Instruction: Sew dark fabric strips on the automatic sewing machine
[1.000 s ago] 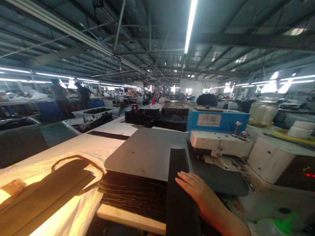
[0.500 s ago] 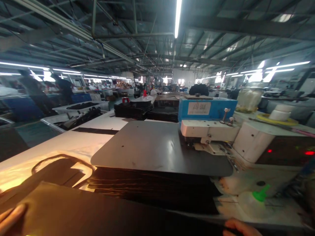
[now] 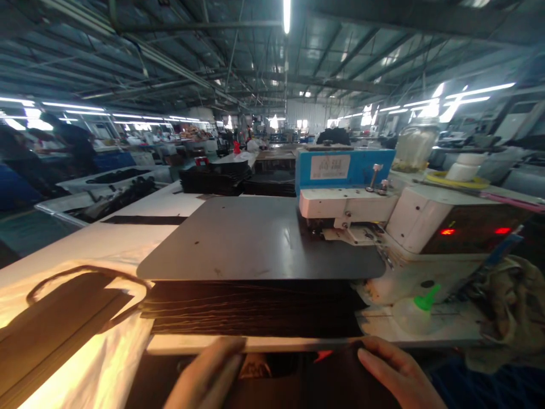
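Observation:
Low in the view, at the table's front edge, my left hand (image 3: pixel 208 372) and my right hand (image 3: pixel 395 372) hold a dark sheet of material (image 3: pixel 332 383) between them. My right thumb and fingers pinch its right corner. On the left, the fingers are bent and close together at the sheet's other side, their tips partly hidden. Just beyond the hands lies a thick stack of dark sheets (image 3: pixel 255 309), under the flat metal plate (image 3: pixel 238 244) of a sewing machine (image 3: pixel 349 204) with a blue cover.
Brown panels (image 3: pixel 55 335) and a curved strap (image 3: pixel 80 268) lie at left. A squeeze bottle with a green tip (image 3: pixel 415 312) stands right of the stack. Dark piles (image 3: pixel 217 177) sit behind the plate. A crumpled cloth (image 3: pixel 511 301) hangs at right. People stand far left.
My left hand has moved right from the far left, and the dark sheet has come down and nearer to me. The view has shifted, showing more of the table's front edge.

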Action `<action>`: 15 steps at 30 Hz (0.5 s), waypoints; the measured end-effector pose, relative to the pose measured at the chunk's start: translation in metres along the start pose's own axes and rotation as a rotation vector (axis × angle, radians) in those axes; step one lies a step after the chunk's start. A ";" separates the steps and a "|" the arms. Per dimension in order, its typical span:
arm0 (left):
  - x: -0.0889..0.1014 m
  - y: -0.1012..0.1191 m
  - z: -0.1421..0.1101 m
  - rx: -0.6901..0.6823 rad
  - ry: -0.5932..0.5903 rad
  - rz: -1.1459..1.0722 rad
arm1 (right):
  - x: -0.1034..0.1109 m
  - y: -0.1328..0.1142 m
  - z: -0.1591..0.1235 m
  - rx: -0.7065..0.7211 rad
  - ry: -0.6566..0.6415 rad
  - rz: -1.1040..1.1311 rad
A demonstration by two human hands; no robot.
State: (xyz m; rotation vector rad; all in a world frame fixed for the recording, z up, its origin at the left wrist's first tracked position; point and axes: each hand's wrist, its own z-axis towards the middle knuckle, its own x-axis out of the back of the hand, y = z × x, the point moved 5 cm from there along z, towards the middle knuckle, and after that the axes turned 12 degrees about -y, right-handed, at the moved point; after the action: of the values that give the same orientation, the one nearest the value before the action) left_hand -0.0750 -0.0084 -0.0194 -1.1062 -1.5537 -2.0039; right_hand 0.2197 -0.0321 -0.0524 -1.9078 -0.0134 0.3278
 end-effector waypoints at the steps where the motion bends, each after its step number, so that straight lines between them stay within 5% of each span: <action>1: -0.022 0.022 0.007 -0.112 -0.127 -0.079 | -0.001 -0.001 0.001 0.013 0.011 -0.060; 3: -0.056 0.063 0.016 -0.314 -0.231 -0.225 | -0.004 -0.004 0.002 0.060 0.026 -0.184; 6: -0.085 0.098 0.028 -0.422 -0.245 -0.366 | -0.013 -0.012 0.002 0.215 0.025 -0.395; 15: -0.092 0.090 0.040 -0.050 -0.291 -0.586 | -0.035 -0.018 0.000 0.601 0.055 -0.883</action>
State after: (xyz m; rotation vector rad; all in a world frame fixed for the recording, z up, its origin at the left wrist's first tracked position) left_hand 0.0597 -0.0154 -0.0291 -1.0855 -2.1908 -2.3278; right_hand 0.1883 -0.0316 -0.0284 -1.1615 -0.6304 -0.2981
